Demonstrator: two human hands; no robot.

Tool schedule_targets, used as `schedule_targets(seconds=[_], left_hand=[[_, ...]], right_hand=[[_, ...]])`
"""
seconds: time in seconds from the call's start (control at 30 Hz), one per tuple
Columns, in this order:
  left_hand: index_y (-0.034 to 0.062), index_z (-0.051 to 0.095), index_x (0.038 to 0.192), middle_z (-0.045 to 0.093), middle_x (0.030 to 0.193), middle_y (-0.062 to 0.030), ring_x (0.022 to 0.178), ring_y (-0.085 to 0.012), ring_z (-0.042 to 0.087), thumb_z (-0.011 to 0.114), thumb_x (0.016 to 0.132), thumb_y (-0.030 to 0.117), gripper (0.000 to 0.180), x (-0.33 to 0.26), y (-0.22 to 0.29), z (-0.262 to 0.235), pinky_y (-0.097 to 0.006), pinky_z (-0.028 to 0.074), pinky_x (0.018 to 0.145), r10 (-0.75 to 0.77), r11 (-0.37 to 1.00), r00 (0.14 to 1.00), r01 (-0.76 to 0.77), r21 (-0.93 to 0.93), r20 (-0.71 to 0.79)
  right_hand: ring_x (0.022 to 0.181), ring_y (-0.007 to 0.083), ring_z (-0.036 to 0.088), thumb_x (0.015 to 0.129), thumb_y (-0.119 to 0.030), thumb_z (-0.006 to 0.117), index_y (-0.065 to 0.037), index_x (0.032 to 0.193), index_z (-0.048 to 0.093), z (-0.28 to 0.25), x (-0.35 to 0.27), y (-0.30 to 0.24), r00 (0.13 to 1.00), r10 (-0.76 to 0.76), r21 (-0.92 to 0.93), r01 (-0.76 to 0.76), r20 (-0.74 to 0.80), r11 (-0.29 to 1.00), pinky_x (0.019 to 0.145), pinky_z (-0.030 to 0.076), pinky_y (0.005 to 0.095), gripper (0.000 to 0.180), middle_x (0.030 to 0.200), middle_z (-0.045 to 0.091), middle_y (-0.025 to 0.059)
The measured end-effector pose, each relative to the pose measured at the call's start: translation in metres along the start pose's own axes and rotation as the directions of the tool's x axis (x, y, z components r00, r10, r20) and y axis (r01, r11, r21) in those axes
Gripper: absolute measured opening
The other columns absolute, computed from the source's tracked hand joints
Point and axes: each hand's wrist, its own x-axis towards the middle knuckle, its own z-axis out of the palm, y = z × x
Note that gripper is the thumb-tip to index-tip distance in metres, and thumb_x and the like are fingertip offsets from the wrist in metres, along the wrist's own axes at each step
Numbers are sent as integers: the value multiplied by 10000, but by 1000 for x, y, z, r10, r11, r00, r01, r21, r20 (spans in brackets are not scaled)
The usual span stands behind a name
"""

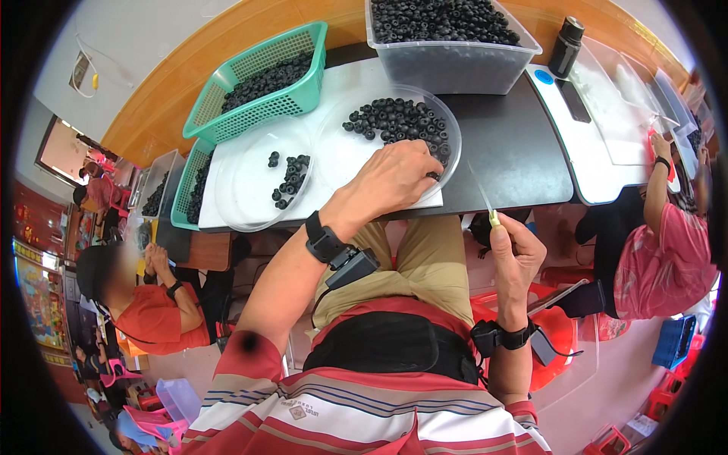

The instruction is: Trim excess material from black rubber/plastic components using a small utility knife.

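Observation:
My left hand (398, 173) reaches over the right rim of a clear round tray (334, 171). Its fingertips are closed on a small black bead-like part (434, 175). Beside those fingers a pile of the same round black parts (398, 117), with small holes, lies in the tray. My right hand (517, 254) is beyond the table's front edge, fingers wrapped round a thin pointed tool (494, 218) with a yellow-green grip. The tool's slender tip slants up toward the table edge, apart from the left hand. Most of the grip is hidden in my fingers.
A second clear round tray (246, 201) with fewer black parts is at left. Behind stand a green basket (201, 114) and a clear bin (455, 64) full of black parts. At right are a black bottle (566, 47) and a phone (574, 101). Co-workers sit on both sides.

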Motion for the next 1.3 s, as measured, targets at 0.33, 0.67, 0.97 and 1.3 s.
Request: schedule_targets(seconds=[0.33,0.67,0.97,1.3], left_hand=[[3,646,988,613,863,-72,774,-175,602,664,846,122,186,-9,18,-17,-308,500,709,-251,906,968,239,-350,13],[24,692,1070,648,886,-20,781,-71,576,735,805,48,270,-20,22,-21,-224,494,687,-341,672,940,248,-698,6],[-4,695,1009,680,877,-52,776,-98,648,728,818,24,197,-31,24,-22,-224,540,706,-491,313,867,265,-912,84],[-5,631,1111,679,1022,-114,986,-220,680,638,896,22,217,-41,27,-17,-292,587,861,-438,-278,876,82,-957,203]], right_hand=[[758,46,546,901,-179,701,49,1103,667,4,7,-2,1000,7,32,-8,28,999,665,425,180,307,890,652,3],[716,29,512,897,-208,708,40,1081,678,15,12,-5,999,14,24,-14,39,1000,621,388,171,310,842,624,-23],[692,22,489,895,-195,708,38,1087,678,18,9,-5,998,38,37,-40,49,998,599,366,169,303,827,616,-29],[728,39,525,887,-181,714,37,1079,683,26,9,-2,998,12,69,-17,63,997,636,401,181,292,844,650,0]])
